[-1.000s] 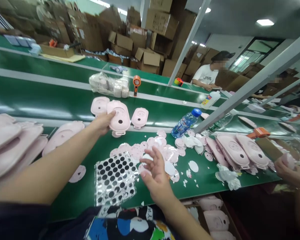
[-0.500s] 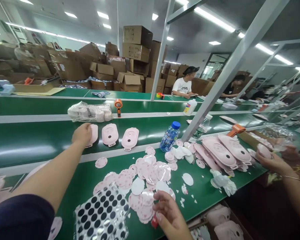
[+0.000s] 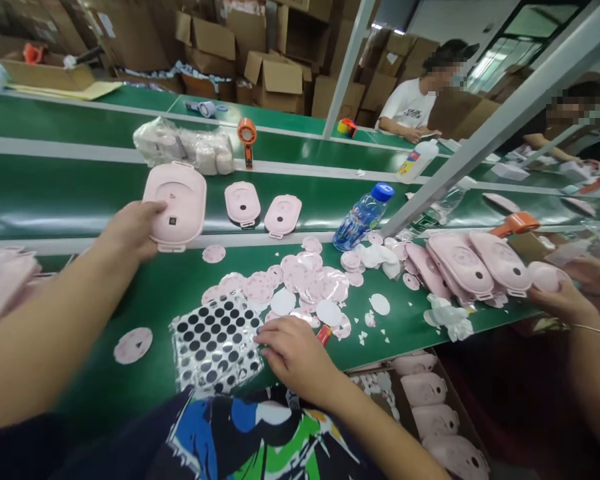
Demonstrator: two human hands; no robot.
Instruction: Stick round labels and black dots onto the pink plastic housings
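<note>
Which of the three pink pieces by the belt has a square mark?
The pink piece in the left hand; the other two, lying on the green belt, have round black dots.

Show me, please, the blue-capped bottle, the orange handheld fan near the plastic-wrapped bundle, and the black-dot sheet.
Blue-capped bottle [image 3: 359, 221]: head view, middle of its body.
Orange handheld fan [image 3: 247, 131]: head view, its round head.
Black-dot sheet [image 3: 213, 337]: head view, its dotted middle.
</note>
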